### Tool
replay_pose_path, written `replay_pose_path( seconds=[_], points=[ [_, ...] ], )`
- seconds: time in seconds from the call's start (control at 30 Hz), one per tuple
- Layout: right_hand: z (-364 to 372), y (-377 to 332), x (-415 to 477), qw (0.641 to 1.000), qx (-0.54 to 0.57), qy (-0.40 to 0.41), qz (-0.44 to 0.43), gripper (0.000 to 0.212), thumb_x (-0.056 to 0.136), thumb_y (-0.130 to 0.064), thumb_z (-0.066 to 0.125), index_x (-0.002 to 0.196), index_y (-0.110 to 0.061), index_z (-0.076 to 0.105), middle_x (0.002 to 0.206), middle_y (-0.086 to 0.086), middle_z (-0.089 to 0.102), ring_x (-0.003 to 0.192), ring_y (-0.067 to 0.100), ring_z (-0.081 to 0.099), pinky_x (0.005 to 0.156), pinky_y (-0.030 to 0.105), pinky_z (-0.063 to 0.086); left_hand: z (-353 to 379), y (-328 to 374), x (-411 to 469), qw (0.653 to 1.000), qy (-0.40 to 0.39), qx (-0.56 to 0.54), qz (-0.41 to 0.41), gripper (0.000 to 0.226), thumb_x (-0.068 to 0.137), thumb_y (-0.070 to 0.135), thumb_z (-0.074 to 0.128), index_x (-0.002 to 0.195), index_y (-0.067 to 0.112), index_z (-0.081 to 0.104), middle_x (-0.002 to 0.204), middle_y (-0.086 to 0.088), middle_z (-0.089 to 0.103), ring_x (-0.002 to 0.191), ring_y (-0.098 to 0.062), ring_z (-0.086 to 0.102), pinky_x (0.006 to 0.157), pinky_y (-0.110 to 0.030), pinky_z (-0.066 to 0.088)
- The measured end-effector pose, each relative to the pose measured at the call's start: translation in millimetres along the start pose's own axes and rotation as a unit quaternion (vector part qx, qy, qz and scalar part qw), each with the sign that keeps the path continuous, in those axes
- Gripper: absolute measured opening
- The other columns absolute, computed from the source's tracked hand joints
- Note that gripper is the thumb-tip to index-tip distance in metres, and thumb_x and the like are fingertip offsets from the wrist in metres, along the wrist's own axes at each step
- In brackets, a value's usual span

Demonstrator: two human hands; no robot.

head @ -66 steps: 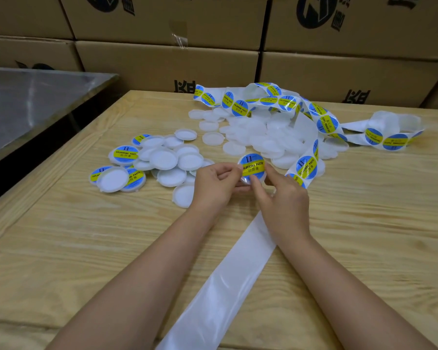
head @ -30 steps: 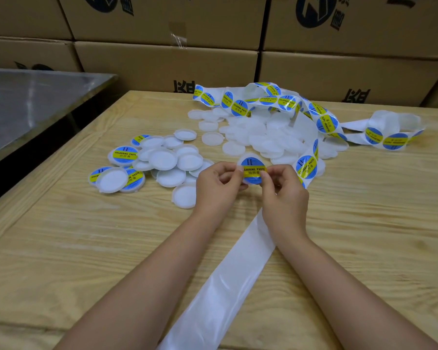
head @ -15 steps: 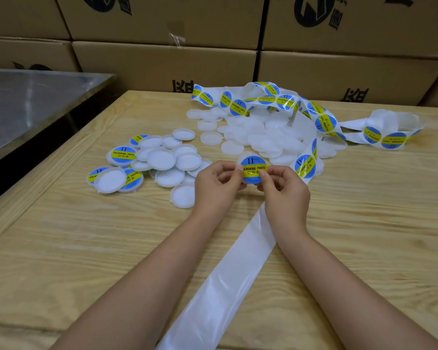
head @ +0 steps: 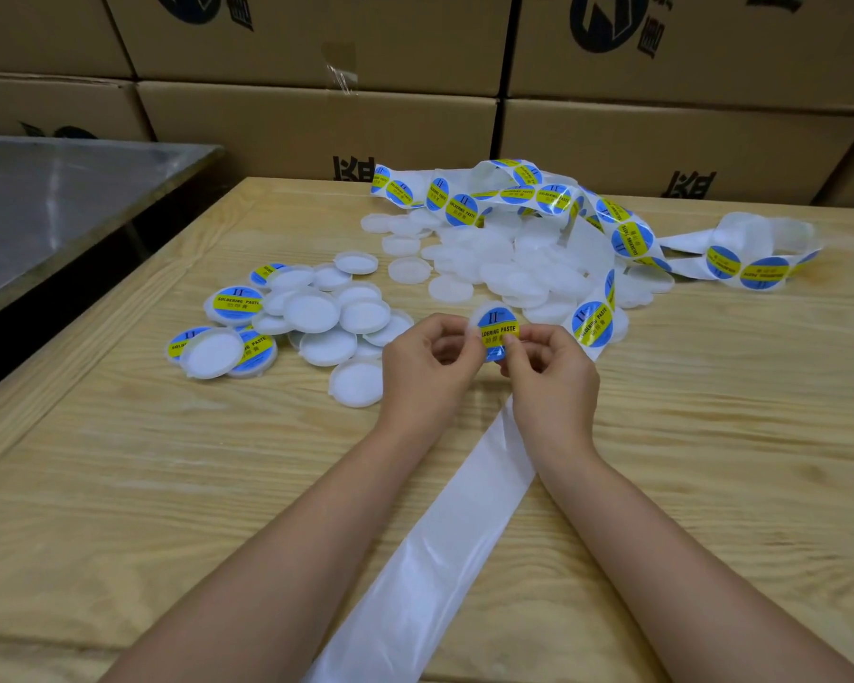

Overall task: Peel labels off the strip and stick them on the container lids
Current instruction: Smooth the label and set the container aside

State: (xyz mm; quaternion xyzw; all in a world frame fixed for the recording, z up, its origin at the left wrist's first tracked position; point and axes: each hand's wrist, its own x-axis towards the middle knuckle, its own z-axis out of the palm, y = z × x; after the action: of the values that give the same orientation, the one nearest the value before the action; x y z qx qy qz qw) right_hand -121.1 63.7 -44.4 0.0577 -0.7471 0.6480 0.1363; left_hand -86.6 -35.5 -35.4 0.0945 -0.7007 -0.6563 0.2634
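Free to pass over bare light wooden tabletop (head: 119, 485) near left and near right, split by glossy white backing strip (head: 440, 534) down the middle, crowded farther back by heaps of round white plastic lids (head: 514, 273), walled behind by stacked brown cardboard boxes (head: 316, 135).

Lids (head: 311, 313) are lying in heaps on the desk (head: 168, 485), the strip (head: 587, 239) looping over the far heap. Boxes (head: 316, 130) are standing behind the desk.

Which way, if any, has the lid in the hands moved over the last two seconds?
No real move: the labelled lid sits just left of the strip's next label, as before, pinched by left hand and right hand.
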Motion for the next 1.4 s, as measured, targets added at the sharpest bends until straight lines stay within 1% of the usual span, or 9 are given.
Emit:
replay_pose_path(
  seconds=[0.3,0.37,0.5,0.67,0.8,0.9,1.0,1.27,1.4],
  points=[
    [0,2,-1,0.996,-0.067,0.003,-0.064,0.006,0.088,-0.016,0.061,0.094,-0.017,0.06,0.069,-0.017,0.062,0.065,-0.007,0.058,0.062,0.011,0.042,5,-2,-3,0.999,0.005,0.019,0.044,0.015,0.083,0.014,0.066,0.073,0.026,0.064,0.067,0.011,0.069,0.066,-0.004,0.066,0.062,-0.015,0.051],
    [-1,2,-1,0.994,-0.075,-0.004,-0.076,0.023,0.089,-0.017,0.06,0.112,-0.019,0.057,0.07,-0.013,0.063,0.066,-0.003,0.059,0.065,0.017,0.045,5,-2,-4,0.998,0.008,0.028,0.047,0.017,0.083,0.015,0.066,0.071,0.028,0.063,0.065,0.014,0.067,0.064,-0.002,0.065,0.06,-0.014,0.049],
    [-5,6,6,0.995,-0.091,-0.012,-0.047,0.065,0.086,-0.022,0.065,0.143,-0.022,0.032,0.067,-0.004,0.066,0.066,0.005,0.06,0.062,0.005,0.039,3,-2,-3,0.997,0.032,0.039,0.052,0.014,0.083,0.017,0.066,0.072,0.026,0.063,0.068,0.009,0.069,0.066,-0.006,0.067,0.063,-0.021,0.053],
    [-5,8,10,1.0,-0.029,0.012,-0.005,0.034,0.096,-0.026,0.048,0.129,-0.022,0.048,0.069,-0.005,0.061,0.071,0.015,0.063,0.073,0.026,0.05,7,0,-5,0.999,0.009,-0.031,0.001,0.009,0.088,0.013,0.061,0.081,0.018,0.064,0.075,-0.003,0.071,0.071,-0.019,0.07,0.067,-0.03,0.057],
    [-3,6,8,1.0,0.001,0.001,-0.021,0.025,0.094,-0.035,0.052,0.116,-0.025,0.058,0.061,-0.009,0.054,0.059,-0.003,0.05,0.06,0.008,0.039,6,1,-1,0.994,-0.004,-0.092,-0.061,0.012,0.091,0.009,0.058,0.082,0.015,0.062,0.068,0.003,0.072,0.059,-0.015,0.069,0.059,-0.023,0.056],
    [-1,1,4,0.996,-0.01,-0.068,-0.055,0.013,0.084,-0.032,0.067,0.092,-0.036,0.059,0.065,-0.009,0.058,0.058,-0.001,0.051,0.059,0.012,0.041,4,1,2,0.987,-0.025,-0.123,-0.1,0.009,0.091,0.007,0.056,0.088,0.007,0.064,0.069,-0.003,0.073,0.061,-0.018,0.07,0.055,-0.023,0.055],
    [-1,0,2,0.993,-0.041,-0.071,-0.081,0.003,0.088,-0.029,0.063,0.087,-0.027,0.062,0.068,-0.004,0.063,0.06,0.005,0.053,0.06,0.019,0.042,5,-1,3,0.983,-0.026,-0.137,-0.118,0.015,0.092,0.006,0.054,0.096,-0.004,0.064,0.071,-0.008,0.072,0.062,-0.021,0.069,0.057,-0.028,0.057],
    [-3,0,3,0.99,-0.091,-0.024,-0.102,0.027,0.099,-0.018,0.044,0.089,-0.006,0.066,0.063,-0.008,0.056,0.06,0.002,0.049,0.056,0.009,0.036,8,-1,2,0.986,-0.058,-0.111,-0.115,0.019,0.097,0.011,0.048,0.105,0.002,0.061,0.078,-0.005,0.07,0.063,-0.014,0.068,0.054,-0.023,0.055],
    [-1,-1,-3,0.987,-0.11,-0.039,-0.107,0.024,0.098,-0.017,0.045,0.094,-0.006,0.066,0.063,-0.01,0.053,0.055,0.004,0.047,0.055,0.009,0.035,12,-7,-1,0.997,-0.045,0.04,-0.039,0.013,0.092,0.03,0.057,0.1,0.02,0.056,0.087,0.0,0.067,0.078,-0.017,0.067,0.069,-0.033,0.056]
  ],
)
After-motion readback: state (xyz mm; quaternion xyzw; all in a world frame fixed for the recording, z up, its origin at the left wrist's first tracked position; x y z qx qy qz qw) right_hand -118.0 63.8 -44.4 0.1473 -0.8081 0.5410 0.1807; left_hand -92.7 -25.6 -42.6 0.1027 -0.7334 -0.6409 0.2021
